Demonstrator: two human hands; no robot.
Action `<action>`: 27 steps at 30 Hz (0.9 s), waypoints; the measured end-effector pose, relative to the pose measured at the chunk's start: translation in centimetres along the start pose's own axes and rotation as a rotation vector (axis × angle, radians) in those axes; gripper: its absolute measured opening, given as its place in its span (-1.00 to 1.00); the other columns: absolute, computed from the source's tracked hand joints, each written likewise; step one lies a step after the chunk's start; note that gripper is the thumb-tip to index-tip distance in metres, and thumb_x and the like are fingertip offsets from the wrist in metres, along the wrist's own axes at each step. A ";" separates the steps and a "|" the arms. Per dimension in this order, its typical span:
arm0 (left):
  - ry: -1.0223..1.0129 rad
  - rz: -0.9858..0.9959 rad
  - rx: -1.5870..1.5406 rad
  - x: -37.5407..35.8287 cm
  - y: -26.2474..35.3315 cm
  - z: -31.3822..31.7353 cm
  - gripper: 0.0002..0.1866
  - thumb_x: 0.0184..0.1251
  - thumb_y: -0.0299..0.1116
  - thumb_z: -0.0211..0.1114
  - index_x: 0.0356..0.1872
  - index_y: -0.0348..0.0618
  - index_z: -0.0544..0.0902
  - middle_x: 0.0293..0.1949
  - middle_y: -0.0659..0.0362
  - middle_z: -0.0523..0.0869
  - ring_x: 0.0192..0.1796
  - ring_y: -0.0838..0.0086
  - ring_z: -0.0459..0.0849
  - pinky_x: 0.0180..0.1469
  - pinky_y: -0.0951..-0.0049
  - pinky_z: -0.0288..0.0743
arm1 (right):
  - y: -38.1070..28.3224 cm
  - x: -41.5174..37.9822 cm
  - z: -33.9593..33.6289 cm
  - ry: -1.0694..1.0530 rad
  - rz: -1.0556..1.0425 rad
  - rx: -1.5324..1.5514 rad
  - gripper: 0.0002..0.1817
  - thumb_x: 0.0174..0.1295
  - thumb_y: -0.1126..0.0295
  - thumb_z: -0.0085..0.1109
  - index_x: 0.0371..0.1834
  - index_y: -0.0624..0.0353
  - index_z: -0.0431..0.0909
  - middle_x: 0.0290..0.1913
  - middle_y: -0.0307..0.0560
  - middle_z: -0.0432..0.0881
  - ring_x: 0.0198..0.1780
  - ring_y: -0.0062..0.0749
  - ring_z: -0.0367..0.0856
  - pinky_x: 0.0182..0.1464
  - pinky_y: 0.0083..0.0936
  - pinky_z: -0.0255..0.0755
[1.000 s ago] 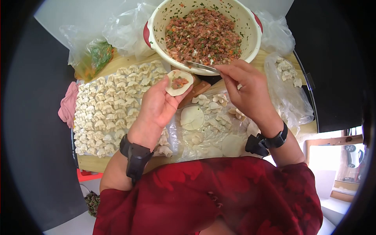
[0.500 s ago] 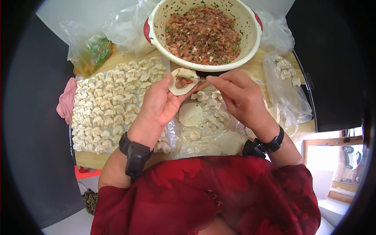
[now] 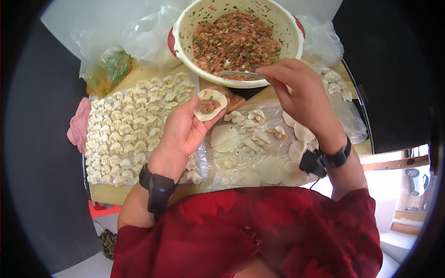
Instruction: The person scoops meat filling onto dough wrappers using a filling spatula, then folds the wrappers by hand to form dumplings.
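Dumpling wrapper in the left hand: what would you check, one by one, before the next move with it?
1. Wrapper lies open and flat on the left hand: ok.
2. Filling sits near the wrapper's middle, with bare dough all round: ok.
3. Right hand holds the scraper, its blade at the bowl rim, over the filling: ok.
4. Whether the blade carries any filling: cannot tell.
5. Spare wrappers lie ready on the plastic sheet: ok.
6. Free spot among the folded dumplings on the board: cannot tell, the rows look packed.
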State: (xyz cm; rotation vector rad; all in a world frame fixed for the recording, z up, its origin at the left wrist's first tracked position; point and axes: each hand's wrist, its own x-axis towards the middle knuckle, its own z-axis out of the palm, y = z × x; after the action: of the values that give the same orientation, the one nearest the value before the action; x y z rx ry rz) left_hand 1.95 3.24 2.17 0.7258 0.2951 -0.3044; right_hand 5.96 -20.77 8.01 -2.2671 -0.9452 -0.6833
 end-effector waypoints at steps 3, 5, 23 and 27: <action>0.030 0.014 0.008 0.2 -0.3 0.1 -0.54 0.63 -0.32 -0.27 0.32 -0.50 0.23 0.29 -0.22 0.41 0.33 0.01 0.45 0.36 0.15 0.46 | 2.4 2.5 2.1 -0.095 0.038 -0.034 -0.82 0.07 0.55 0.18 -0.27 0.18 0.70 -0.34 0.04 0.66 -0.21 -0.02 0.64 -0.19 -0.19 0.52; 0.029 0.017 0.018 0.2 -0.3 0.3 -0.55 0.63 -0.32 -0.27 0.32 -0.51 0.22 0.29 -0.23 0.41 0.33 0.00 0.45 0.37 0.14 0.45 | 3.7 3.8 3.7 -0.330 0.136 -0.078 -0.81 0.07 0.52 0.17 -0.26 0.20 0.72 -0.33 0.06 0.70 -0.25 -0.01 0.65 -0.15 -0.27 0.51; -0.011 0.070 -0.043 0.5 0.4 1.0 -0.56 0.62 -0.35 -0.23 0.34 -0.47 0.17 0.31 -0.19 0.40 0.35 0.04 0.43 0.43 0.08 0.36 | -1.0 -1.1 1.7 -0.090 0.177 0.320 -0.78 0.10 0.59 0.22 -0.17 0.22 0.69 -0.38 -0.01 0.66 -0.32 -0.12 0.63 -0.24 -0.36 0.51; -0.052 0.065 -0.024 0.2 0.5 0.9 -0.57 0.61 -0.36 -0.23 0.35 -0.44 0.17 0.30 -0.16 0.42 0.33 0.08 0.45 0.44 0.11 0.36 | -1.1 -2.1 2.1 -0.080 0.044 0.223 -0.71 0.05 0.61 0.24 -0.12 0.15 0.68 -0.31 -0.07 0.64 -0.23 -0.16 0.62 -0.22 -0.34 0.51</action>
State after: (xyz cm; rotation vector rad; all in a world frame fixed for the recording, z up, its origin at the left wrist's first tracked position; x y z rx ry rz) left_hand 2.41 2.90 3.06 0.7010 0.2249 -0.2576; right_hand 4.35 -19.62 5.52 -2.1231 -0.9558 -0.4470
